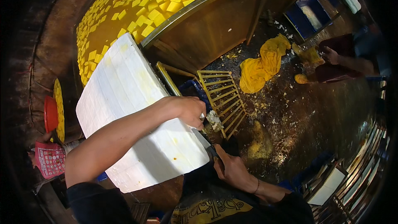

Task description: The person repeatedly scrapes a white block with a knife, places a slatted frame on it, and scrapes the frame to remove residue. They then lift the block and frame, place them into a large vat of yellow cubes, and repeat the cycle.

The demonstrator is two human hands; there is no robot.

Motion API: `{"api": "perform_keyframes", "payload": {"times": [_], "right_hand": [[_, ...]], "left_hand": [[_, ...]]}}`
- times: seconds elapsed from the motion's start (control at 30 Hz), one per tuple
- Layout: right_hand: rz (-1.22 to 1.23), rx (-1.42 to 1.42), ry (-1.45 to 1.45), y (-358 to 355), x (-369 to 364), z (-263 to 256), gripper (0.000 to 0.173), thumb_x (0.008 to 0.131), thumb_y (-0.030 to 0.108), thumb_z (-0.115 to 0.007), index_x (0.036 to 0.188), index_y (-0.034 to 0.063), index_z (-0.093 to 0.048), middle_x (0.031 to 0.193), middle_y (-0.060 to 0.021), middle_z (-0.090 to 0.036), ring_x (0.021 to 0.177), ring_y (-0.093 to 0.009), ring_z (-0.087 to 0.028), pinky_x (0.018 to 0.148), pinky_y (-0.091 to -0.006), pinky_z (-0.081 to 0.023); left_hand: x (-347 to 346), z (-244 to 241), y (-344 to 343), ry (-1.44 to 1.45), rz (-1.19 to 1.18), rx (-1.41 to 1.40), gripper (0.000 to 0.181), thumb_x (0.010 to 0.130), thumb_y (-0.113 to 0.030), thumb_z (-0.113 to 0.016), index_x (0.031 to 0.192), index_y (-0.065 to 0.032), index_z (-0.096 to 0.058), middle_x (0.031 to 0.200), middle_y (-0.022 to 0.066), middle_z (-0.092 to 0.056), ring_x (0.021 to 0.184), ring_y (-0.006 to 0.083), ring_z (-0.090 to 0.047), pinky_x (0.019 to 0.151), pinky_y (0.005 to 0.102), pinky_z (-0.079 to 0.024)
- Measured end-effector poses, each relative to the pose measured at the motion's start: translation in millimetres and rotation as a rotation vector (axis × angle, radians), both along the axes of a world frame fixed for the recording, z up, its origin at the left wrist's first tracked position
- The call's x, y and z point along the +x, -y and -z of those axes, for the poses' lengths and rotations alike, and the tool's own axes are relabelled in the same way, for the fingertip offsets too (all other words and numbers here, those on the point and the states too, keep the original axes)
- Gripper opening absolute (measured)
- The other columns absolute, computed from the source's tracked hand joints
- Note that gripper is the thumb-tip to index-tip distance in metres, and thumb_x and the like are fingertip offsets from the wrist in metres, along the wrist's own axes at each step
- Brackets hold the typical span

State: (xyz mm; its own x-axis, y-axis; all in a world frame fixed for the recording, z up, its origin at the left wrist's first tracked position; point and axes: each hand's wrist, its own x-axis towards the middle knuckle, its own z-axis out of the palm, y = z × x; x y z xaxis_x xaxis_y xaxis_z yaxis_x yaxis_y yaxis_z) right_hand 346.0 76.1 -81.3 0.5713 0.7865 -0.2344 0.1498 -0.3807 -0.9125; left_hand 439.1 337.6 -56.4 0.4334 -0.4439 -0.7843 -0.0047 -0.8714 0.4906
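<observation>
A large white slab [133,99], which looks like tofu scored into squares, lies tilted before me at the corner of a tank. My left hand [188,110] reaches across and rests on its right edge, fingers curled over the side; their tips are hidden. In my right hand [233,171] is the dark handle of a knife [200,138], with its broad metal blade along the slab's lower right edge. White crumbly scraps [214,121] hang just beyond my left fingers. Many yellow blocks [154,15], probably tofu, float in the tank's yellow liquid.
The metal-rimmed tank [202,4] stands ahead. A slatted rack [222,101], a yellow cloth [264,65] and scraps lie to the right on the wet floor. Another person's hand [331,55] shows far right; a person in a pink top [49,160] is at left near a red basin [50,114].
</observation>
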Motion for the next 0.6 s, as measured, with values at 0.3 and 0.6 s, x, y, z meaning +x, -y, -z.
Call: {"api": "perform_keyframes", "payload": {"times": [0.3, 0.6], "right_hand": [[0.124, 0.277, 0.445, 18.7, 24.7, -23.5, 0.047, 0.082, -0.004, -0.064, 0.128, 0.0049, -0.057, 0.077, -0.0159, -0.060, 0.064, -0.032, -0.060, 0.059, -0.0406, -0.051], [0.074, 0.331, -0.058, 75.1, -89.6, -98.2, 0.034, 0.093, 0.003, -0.057, 0.126, -0.0055, -0.056, 0.084, -0.0049, -0.066, 0.069, -0.008, -0.058, 0.064, -0.0225, -0.047]], "left_hand": [[-7.3, -7.6, 14.2, -0.240, -0.238, -0.240, 0.028, 0.082, -0.024, -0.069, 0.097, -0.0004, -0.073, 0.085, 0.0074, -0.071, 0.079, 0.0166, -0.063, 0.071, 0.0314, -0.048], [-309.9, -131.8, -0.6, 0.310, -1.123, -0.988, 0.036, 0.080, -0.023, -0.070, 0.104, 0.0043, -0.069, 0.083, 0.0103, -0.068, 0.075, 0.0158, -0.063, 0.069, 0.0277, -0.050]]}}
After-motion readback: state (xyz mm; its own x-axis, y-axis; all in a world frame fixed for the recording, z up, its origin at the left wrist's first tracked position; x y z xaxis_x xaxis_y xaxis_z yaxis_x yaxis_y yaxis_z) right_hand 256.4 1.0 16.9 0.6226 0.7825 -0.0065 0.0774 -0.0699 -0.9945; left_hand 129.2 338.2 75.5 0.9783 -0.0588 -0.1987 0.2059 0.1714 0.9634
